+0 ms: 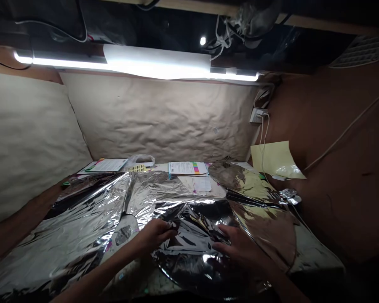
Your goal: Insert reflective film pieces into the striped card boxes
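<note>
A sheet of shiny silver foil (192,235) lies crumpled at the near middle of the table, its rounded lower edge near the front. My left hand (158,233) pinches the foil on its left side, fingers closed. On the right side my right hand (235,242) rests on the same foil with its fingers spread apart. Folds run across the foil between both hands.
More foil (78,223) covers the left of the table, and brownish foil (268,235) lies at the right. Printed papers (188,168) and a clear plastic bag (140,160) are at the back. A yellow sheet (276,160) leans by the right wall, near cables.
</note>
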The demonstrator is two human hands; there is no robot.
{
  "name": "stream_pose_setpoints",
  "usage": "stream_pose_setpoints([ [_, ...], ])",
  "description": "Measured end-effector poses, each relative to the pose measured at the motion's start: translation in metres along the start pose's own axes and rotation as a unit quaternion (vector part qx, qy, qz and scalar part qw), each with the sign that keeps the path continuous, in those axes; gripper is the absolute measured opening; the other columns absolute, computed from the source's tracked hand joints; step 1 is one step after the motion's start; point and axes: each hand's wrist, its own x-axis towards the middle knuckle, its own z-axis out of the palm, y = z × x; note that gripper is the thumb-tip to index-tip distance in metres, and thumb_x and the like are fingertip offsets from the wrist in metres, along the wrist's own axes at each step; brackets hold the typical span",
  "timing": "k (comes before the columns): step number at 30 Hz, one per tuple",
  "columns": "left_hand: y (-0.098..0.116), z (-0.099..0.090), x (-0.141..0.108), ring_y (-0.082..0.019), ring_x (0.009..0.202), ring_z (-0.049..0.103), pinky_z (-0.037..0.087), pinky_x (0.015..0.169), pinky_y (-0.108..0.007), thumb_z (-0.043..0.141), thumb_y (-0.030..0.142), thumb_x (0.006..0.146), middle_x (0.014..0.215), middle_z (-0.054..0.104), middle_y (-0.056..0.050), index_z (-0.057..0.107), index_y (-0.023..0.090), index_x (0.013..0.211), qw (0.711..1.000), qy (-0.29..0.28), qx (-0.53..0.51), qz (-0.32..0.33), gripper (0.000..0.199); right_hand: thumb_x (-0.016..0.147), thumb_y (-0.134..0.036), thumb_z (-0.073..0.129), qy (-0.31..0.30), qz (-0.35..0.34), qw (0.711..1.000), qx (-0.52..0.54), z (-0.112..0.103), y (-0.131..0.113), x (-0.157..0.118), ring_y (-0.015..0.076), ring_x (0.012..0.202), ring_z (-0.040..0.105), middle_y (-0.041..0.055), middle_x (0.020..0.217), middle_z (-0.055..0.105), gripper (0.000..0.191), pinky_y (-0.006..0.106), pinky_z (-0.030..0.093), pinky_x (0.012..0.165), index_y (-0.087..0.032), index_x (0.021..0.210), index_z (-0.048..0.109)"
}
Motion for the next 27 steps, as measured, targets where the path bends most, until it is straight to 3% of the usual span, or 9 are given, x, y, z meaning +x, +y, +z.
stream_pose_setpoints([
  [3,-0.007,0.009,0.009,-0.013,0.059,0.045,0.031,0.056,-0.023,0.053,0.049,0.087,0.063,0.053,0.001,0.068,0.018,0.076,0.999,0.029,-0.026,-0.019,0.036,0.079,-0.035,0.068,-0.008,0.025,0.998,0.051,0.003,0.000,0.002,0.0218,0.080,0.065,0.0009,0.081,0.071,0.021,0.030,0.046,0.071,-0.023,0.096,0.069],
  [7,-0.006,0.013,0.011,-0.015,0.060,0.051,0.035,0.057,-0.023,0.061,0.047,0.082,0.067,0.060,0.002,0.065,0.020,0.111,0.996,0.044,-0.020,-0.073,0.039,0.078,-0.023,0.066,-0.016,0.055,0.988,0.146,0.005,-0.001,0.004,0.0212,0.094,0.067,0.0048,0.109,0.070,0.058,0.033,0.050,0.083,-0.025,0.134,0.054],
  [9,-0.002,0.007,0.008,-0.018,0.063,0.055,0.039,0.061,-0.025,0.064,0.046,0.080,0.070,0.063,0.001,0.058,0.023,0.126,0.997,0.036,0.013,-0.064,0.052,0.079,-0.023,0.064,-0.023,0.045,0.989,0.138,0.004,-0.003,0.004,0.0208,0.094,0.067,0.0060,0.114,0.069,0.059,0.034,0.050,0.085,-0.025,0.137,0.053],
  [12,-0.001,-0.007,-0.007,-0.022,0.080,0.059,0.045,0.070,-0.029,0.078,0.043,0.067,0.095,0.068,-0.003,0.040,0.027,0.146,0.999,-0.040,0.014,-0.013,0.089,0.080,-0.027,0.065,-0.029,0.049,0.989,0.133,0.000,-0.005,0.001,0.0216,0.088,0.067,0.0050,0.104,0.072,0.062,0.037,0.051,0.085,-0.025,0.140,0.050],
  [14,-0.005,-0.016,-0.021,-0.021,0.081,0.058,0.046,0.069,-0.028,0.079,0.036,0.065,0.101,0.065,-0.004,0.027,0.030,0.153,0.996,-0.084,-0.025,0.001,0.102,0.081,-0.029,0.064,-0.012,0.049,0.988,0.147,-0.001,-0.004,-0.003,0.0229,0.095,0.067,0.0050,0.111,0.071,0.062,0.039,0.049,0.091,-0.026,0.142,0.049],
  [18,-0.016,-0.030,-0.042,-0.014,0.073,0.056,0.046,0.063,-0.023,0.067,0.025,0.077,0.093,0.061,0.001,0.019,0.033,0.154,0.995,-0.070,-0.066,-0.014,0.091,0.083,-0.033,0.063,0.019,0.046,0.983,0.174,0.001,0.004,-0.009,0.0268,0.108,0.064,0.0065,0.127,0.065,0.060,0.040,0.049,0.094,-0.026,0.141,0.050],
  [22,-0.004,-0.040,-0.041,-0.017,0.077,0.061,0.049,0.069,-0.027,0.067,0.030,0.082,0.094,0.066,-0.001,0.037,0.031,0.147,0.996,-0.075,0.027,-0.032,0.072,0.082,-0.033,0.063,0.003,0.048,0.989,0.143,0.003,0.008,-0.005,0.0287,0.118,0.060,0.0066,0.133,0.062,0.060,0.043,0.046,0.100,-0.027,0.141,0.051],
  [25,0.017,-0.028,-0.023,-0.024,0.104,0.061,0.049,0.089,-0.036,0.058,0.038,0.091,0.121,0.063,-0.008,0.044,0.029,0.143,0.987,0.033,0.155,0.028,0.055,0.081,-0.031,0.063,-0.017,0.046,0.995,0.086,0.002,0.007,0.001,0.0299,0.125,0.055,0.0068,0.137,0.059,0.063,0.044,0.043,0.103,-0.028,0.142,0.048],
  [27,0.026,-0.011,-0.005,-0.029,0.130,0.046,0.040,0.105,-0.044,0.054,0.045,0.093,0.146,0.047,-0.010,0.038,0.030,0.147,0.970,0.042,0.216,0.107,0.058,0.081,-0.031,0.062,-0.028,0.044,0.997,0.053,0.000,0.006,0.003,0.0299,0.125,0.055,0.0068,0.137,0.059,0.065,0.044,0.045,0.101,-0.029,0.144,0.045],
])
